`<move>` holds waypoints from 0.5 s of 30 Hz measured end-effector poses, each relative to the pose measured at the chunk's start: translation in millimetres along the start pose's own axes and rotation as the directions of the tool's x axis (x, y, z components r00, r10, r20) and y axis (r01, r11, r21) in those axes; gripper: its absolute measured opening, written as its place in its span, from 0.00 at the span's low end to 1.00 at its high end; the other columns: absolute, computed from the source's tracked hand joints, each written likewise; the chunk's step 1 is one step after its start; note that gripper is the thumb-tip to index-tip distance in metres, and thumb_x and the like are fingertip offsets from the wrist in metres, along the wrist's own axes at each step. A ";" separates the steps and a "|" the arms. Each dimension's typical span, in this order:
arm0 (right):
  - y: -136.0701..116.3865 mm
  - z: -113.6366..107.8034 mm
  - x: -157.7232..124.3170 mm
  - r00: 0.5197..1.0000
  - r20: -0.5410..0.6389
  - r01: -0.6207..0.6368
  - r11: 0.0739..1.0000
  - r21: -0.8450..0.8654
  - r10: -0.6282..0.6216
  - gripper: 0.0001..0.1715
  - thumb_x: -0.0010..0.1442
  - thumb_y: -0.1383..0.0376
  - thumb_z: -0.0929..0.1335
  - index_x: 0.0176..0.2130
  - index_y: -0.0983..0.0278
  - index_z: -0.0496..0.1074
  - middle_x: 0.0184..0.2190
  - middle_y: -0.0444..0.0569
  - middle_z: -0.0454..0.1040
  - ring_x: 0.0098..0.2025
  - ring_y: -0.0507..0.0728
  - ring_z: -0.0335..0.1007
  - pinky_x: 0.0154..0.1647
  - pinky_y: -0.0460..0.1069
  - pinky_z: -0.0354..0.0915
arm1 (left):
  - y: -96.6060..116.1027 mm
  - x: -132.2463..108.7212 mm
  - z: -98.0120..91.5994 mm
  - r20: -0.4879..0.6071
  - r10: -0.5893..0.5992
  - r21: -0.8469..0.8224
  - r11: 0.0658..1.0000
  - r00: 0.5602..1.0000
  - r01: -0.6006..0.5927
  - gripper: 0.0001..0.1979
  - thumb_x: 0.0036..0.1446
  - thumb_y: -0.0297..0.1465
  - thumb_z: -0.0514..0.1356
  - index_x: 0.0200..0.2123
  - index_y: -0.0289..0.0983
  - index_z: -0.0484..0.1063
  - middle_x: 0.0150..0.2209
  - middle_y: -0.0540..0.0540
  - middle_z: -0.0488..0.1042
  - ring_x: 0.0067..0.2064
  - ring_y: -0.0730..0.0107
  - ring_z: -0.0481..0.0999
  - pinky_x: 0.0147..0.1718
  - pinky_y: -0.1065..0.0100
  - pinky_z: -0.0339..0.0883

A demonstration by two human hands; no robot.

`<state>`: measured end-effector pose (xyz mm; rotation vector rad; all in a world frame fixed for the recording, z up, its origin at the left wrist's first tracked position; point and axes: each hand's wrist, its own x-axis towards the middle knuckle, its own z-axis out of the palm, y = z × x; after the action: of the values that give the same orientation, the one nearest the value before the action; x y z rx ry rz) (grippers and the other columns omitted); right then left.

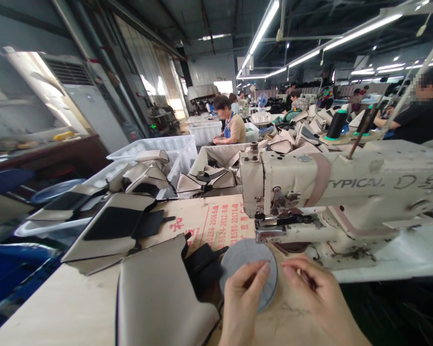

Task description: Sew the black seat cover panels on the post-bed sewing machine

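Observation:
My left hand is closed in a pinch above a round grey disc, perhaps a lid or shallow dish, on the table. What its thumb and finger hold, if anything, is too small to see. To its right, my right hand is also pinched, with something small and dark partly showing within its curled fingers. Left of the hands lies a beige sewn piece with dark edging and a black flap. Behind it rests another beige piece with a black panel.
A sewing machine stands just beyond my hands, with black thread cones behind it. White plastic crates hold more beige pieces at the back left. Printed cardboard covers part of the table. Other people sit farther off.

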<state>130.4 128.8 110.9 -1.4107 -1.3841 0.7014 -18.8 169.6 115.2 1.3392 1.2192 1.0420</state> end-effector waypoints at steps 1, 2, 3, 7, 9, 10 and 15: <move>-3.2 0.0 6.2 0.997 -0.050 0.053 0.998 -0.018 -0.054 0.12 0.60 0.59 0.63 0.36 0.62 0.73 0.33 0.48 0.71 0.33 0.53 0.67 0.33 0.44 0.62 | 7.2 6.9 0.1 -0.011 -0.004 -0.044 0.999 1.000 0.003 0.13 0.48 0.39 0.63 0.31 0.35 0.78 0.29 0.47 0.76 0.32 0.69 0.71 0.30 0.74 0.64; -6.4 -0.6 12.7 0.990 -0.091 0.104 0.994 -0.041 -0.107 0.11 0.60 0.59 0.64 0.35 0.62 0.73 0.33 0.48 0.71 0.32 0.52 0.67 0.33 0.44 0.62 | 13.8 13.7 1.0 -0.021 -0.007 -0.090 0.996 1.000 0.006 0.13 0.47 0.39 0.63 0.31 0.35 0.78 0.29 0.47 0.76 0.31 0.70 0.71 0.29 0.74 0.64; -9.4 -1.6 19.2 0.979 -0.126 0.151 0.986 -0.065 -0.158 0.11 0.60 0.60 0.64 0.35 0.62 0.73 0.32 0.47 0.71 0.31 0.52 0.66 0.32 0.44 0.62 | 19.5 20.4 2.6 -0.032 -0.016 -0.141 0.990 0.999 0.011 0.13 0.46 0.39 0.64 0.31 0.35 0.78 0.28 0.47 0.75 0.29 0.72 0.70 0.27 0.75 0.63; -15.9 -3.5 41.1 0.949 -0.228 0.194 0.973 -0.123 -0.218 0.08 0.59 0.61 0.65 0.35 0.61 0.73 0.30 0.45 0.71 0.27 0.50 0.65 0.28 0.43 0.61 | 29.1 42.9 15.6 -0.047 -0.116 -0.414 0.906 0.992 0.086 0.15 0.43 0.39 0.66 0.31 0.33 0.77 0.18 0.54 0.65 0.16 0.85 0.54 0.14 0.78 0.48; -15.2 -1.7 47.1 0.942 -0.280 0.161 0.981 -0.111 -0.187 0.07 0.59 0.61 0.66 0.35 0.61 0.73 0.31 0.44 0.72 0.29 0.49 0.65 0.29 0.42 0.61 | 29.1 50.9 22.6 -0.030 -0.188 -0.564 0.814 0.982 0.139 0.16 0.41 0.39 0.67 0.33 0.33 0.76 0.14 0.58 0.58 0.14 0.87 0.47 0.12 0.79 0.40; -14.3 -0.1 48.9 0.939 -0.296 0.148 0.984 -0.103 -0.172 0.07 0.58 0.61 0.66 0.35 0.60 0.73 0.32 0.44 0.72 0.30 0.49 0.65 0.29 0.42 0.61 | 28.9 54.1 25.4 -0.022 -0.219 -0.624 0.765 0.976 0.157 0.17 0.41 0.38 0.68 0.33 0.34 0.76 0.14 0.59 0.56 0.14 0.88 0.45 0.12 0.79 0.38; -10.5 7.6 50.1 0.949 -0.277 0.139 0.988 -0.071 -0.153 0.06 0.59 0.62 0.66 0.34 0.60 0.73 0.28 0.41 0.70 0.25 0.47 0.61 0.26 0.42 0.58 | 26.9 61.7 32.3 0.008 -0.253 -0.733 0.657 0.967 0.178 0.15 0.41 0.34 0.68 0.33 0.33 0.74 0.14 0.60 0.55 0.14 0.89 0.45 0.12 0.81 0.38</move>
<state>128.4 177.0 129.6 -1.3716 -1.2715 0.3543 23.8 227.3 136.1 0.4988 0.8385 1.2433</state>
